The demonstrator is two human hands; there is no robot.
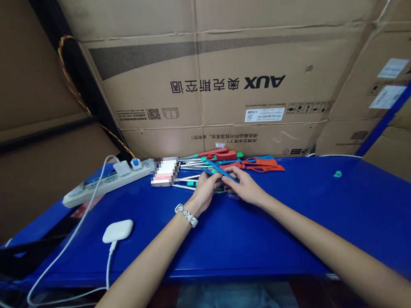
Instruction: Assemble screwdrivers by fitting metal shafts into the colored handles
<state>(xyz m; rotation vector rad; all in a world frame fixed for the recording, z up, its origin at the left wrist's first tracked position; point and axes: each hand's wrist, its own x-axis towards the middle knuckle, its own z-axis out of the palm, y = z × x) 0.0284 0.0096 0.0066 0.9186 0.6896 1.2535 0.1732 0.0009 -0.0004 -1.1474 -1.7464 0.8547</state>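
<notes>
Probably we are dealing with something light: the slim blue piece (222,171) looks like thin moulded plastic, stiff along its length, smooth enough to slide a little under dry fingertips, and apt to crack if we bent it hard. We would take hold of it by its long edges, near the middle, with a gentle pinch rather than a squeeze. It sits raised at a slant between our two hands, towards the back of the blue table (288,233), in front of a loose heap of red handles (223,156), silver rods (183,187) and orange pieces (260,161).

Both our forearms reach forward from the near edge and converge, wrists low, hands nearly meeting. Our right hand (244,184) turns inward, its thumb and fingers pinching the lower end of the piece. Our left hand (206,190), with a bracelet (187,214) at the wrist, has its fingers curled close beside it; they overlap at this small scale, so we cannot tell what they grip.
</notes>
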